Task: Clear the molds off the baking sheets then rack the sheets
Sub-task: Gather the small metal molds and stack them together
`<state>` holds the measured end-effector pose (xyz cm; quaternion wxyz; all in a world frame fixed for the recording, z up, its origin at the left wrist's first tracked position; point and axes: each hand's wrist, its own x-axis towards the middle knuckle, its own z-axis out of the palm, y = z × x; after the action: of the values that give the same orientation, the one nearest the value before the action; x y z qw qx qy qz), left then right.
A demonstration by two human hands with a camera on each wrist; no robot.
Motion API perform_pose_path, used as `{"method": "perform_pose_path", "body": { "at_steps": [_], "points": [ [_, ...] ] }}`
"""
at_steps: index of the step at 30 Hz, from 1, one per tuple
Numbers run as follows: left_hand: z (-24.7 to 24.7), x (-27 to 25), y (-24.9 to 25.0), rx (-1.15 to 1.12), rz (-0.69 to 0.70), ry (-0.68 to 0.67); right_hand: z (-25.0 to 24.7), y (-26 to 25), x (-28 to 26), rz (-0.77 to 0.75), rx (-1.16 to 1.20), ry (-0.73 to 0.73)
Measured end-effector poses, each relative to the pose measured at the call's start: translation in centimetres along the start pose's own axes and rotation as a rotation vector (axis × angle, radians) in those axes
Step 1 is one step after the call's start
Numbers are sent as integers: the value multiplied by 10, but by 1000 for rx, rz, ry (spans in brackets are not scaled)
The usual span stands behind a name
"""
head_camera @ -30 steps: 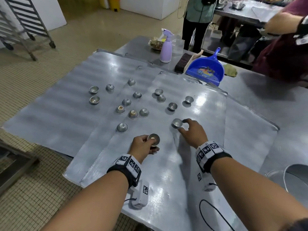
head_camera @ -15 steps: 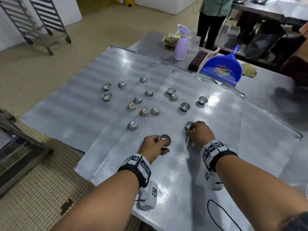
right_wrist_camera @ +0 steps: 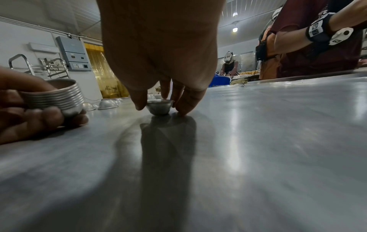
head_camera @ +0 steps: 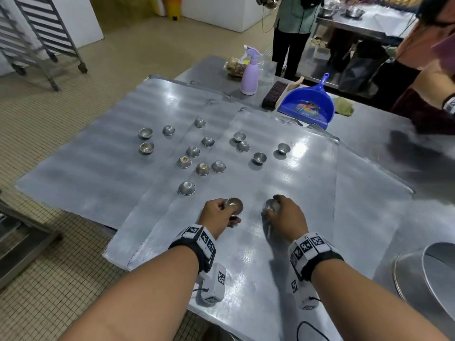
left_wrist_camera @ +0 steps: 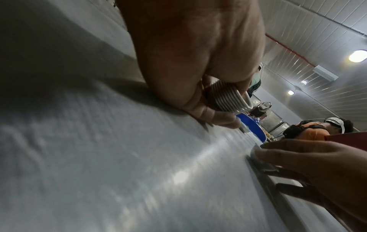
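My left hand (head_camera: 219, 212) grips a nested stack of small metal molds (head_camera: 234, 205) (left_wrist_camera: 228, 100) (right_wrist_camera: 57, 97), resting low on the near baking sheet (head_camera: 283, 254). My right hand (head_camera: 283, 212) pinches a single mold (head_camera: 272, 206) (right_wrist_camera: 160, 106) that stands upright on the same sheet, fingers curled round its rim. Several loose molds (head_camera: 187, 188) lie scattered farther out across the overlapping baking sheets (head_camera: 86, 163), some upside down, some upright.
A purple spray bottle (head_camera: 249, 75), a brush (head_camera: 272, 94) and a blue dustpan (head_camera: 309, 104) sit at the table's far edge. A large metal bowl (head_camera: 428, 274) is at the right. Wheeled racks (head_camera: 37, 33) stand far left. Other people (head_camera: 295, 28) stand beyond the table.
My right hand has closed on a single mold and drawn it nearer, toward the left hand. The left hand holds its stack in about the same place.
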<state>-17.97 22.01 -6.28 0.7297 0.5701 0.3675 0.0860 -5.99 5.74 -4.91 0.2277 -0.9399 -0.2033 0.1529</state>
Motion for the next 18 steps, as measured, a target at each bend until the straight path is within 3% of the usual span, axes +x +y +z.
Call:
{"method": "perform_pose_path", "body": {
  "at_steps": [9,18],
  "points": [
    [0,-3,3,20,18,-9,5,9,-52,11,-19,-7],
    [8,-19,8,-11,-8,52,-9,15,-80,-60,190,12]
  ]
}}
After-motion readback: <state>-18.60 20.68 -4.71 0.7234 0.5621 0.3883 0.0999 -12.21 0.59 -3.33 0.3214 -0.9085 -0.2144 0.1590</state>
